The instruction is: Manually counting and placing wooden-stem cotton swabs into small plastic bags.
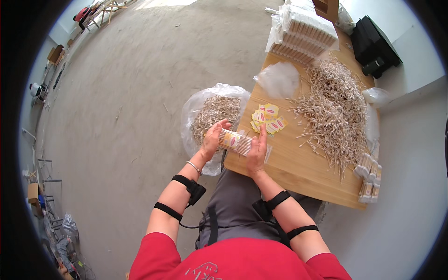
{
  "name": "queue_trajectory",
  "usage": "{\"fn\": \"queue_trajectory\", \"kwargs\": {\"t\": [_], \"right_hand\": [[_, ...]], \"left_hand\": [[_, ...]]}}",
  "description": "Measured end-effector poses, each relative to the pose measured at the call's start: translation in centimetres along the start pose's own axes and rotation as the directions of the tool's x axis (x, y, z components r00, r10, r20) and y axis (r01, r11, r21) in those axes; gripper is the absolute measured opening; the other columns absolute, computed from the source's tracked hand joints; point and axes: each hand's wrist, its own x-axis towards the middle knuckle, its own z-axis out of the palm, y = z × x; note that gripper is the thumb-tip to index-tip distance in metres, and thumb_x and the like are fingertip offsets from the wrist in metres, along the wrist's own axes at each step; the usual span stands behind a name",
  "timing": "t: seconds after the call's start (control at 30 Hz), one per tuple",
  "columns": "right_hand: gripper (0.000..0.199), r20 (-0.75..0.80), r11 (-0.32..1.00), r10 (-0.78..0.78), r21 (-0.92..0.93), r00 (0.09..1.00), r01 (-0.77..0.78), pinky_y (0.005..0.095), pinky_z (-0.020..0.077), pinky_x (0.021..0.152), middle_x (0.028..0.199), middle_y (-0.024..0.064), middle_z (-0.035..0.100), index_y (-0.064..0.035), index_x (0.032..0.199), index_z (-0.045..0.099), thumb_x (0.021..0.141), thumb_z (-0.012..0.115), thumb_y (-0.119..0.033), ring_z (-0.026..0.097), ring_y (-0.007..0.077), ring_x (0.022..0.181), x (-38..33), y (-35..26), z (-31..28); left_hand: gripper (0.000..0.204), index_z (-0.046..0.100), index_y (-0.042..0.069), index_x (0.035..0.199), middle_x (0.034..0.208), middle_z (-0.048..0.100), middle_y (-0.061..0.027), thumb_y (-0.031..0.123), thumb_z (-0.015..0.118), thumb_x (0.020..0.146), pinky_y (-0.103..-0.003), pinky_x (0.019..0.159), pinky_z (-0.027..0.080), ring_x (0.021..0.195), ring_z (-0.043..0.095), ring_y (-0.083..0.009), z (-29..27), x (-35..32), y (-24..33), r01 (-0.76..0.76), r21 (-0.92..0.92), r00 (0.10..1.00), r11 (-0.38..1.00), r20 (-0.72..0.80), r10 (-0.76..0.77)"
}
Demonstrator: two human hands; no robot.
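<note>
A flat clear pack of cotton swabs (232, 141) with a yellow-and-white card inside spans the gap between my two hands, just off the table's near left corner. My left hand (212, 141) is closed round its left end. At the other end, my right hand (256, 153) bears on the pack with thumb and palm, its index finger pointing away from me. Just beyond that fingertip, several yellow-and-white cards (269, 120) lie in a loose heap. Farther off rests a stack of thin clear plastic bags (278, 80). Loose cotton swabs (333, 112) form a big pile to the right.
The wooden table (289, 163) has a rounded near corner by my legs. Left of it stands a plastic sack (188, 119) filled with swabs. Bundled swabs (303, 37) are stacked at the far end. Packed swabs (368, 175) lie along the right edge, below a black bin (374, 42).
</note>
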Motion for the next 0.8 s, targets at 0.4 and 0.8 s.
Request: {"fn": "queue_trajectory", "kwargs": {"t": [0.4,0.8], "right_hand": [[0.055,-0.192,0.913,0.095,0.409,0.977,-0.008,0.0373,0.0193,0.112,0.149,0.0202,0.027,0.0079,0.138,0.029,0.098,0.036,-0.029,0.024,0.0305,0.139,2.1,-1.7,4.3],[0.046,-0.174,0.97,0.053,0.244,0.983,-0.01,0.0382,0.025,0.111,0.145,0.0197,0.034,0.0049,0.134,0.038,0.094,0.04,-0.018,0.033,0.0319,0.135,2.1,-1.4,4.4]], "left_hand": [[0.049,0.041,-0.001,0.135,0.128,0.053,-0.0137,0.034,0.032,0.102,-0.032,0.102,0.04,0.119,0.05,-0.0203,0.4,-0.1,-0.4,-0.023,-0.046,0.998,0.999,0.058,0.025],[0.063,0.049,0.003,0.122,0.116,0.058,-0.0094,0.058,0.047,0.091,-0.03,0.094,0.04,0.108,0.054,-0.017,-0.8,-3.7,-4.8,0.036,-0.205,0.922,0.978,-0.372,-0.112]]}}
